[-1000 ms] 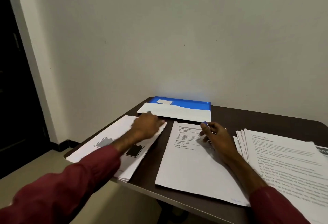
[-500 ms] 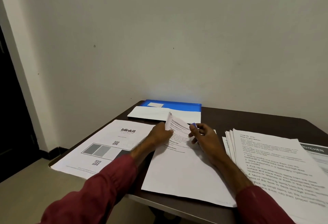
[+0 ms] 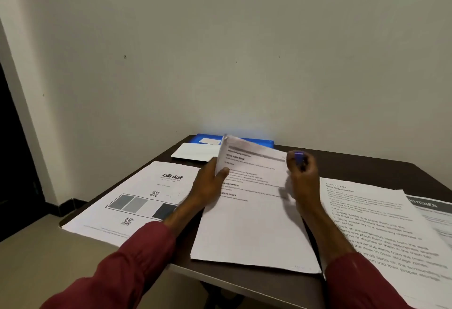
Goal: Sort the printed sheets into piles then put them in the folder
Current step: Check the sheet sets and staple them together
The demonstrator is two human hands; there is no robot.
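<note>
Three piles of printed sheets lie on a dark table point(image 3: 354, 166). The left pile point(image 3: 137, 201) shows a "blinkit" page with QR codes. My left hand point(image 3: 210, 184) pinches the far left edge of the middle pile's top sheets point(image 3: 249, 210) and lifts that corner up off the table. My right hand point(image 3: 302, 174) is curled at the sheets' right edge and holds a small blue object point(image 3: 299, 156). A text-filled right pile point(image 3: 381, 225) is fanned out. The blue folder point(image 3: 254, 141) lies at the back by the wall, partly hidden by the lifted sheets.
A white envelope-like sheet point(image 3: 195, 152) lies in front of the folder. A page headed "KITCHEN" point(image 3: 430, 208) shows at the far right. The piles overhang the table's front edge. The wall is close behind; a dark doorway point(image 3: 12, 162) is on the left.
My left hand left the blinkit pile and took the middle pile's far left corner, raising it. My right hand stayed at the sheets' right edge. The camera shifted slightly.
</note>
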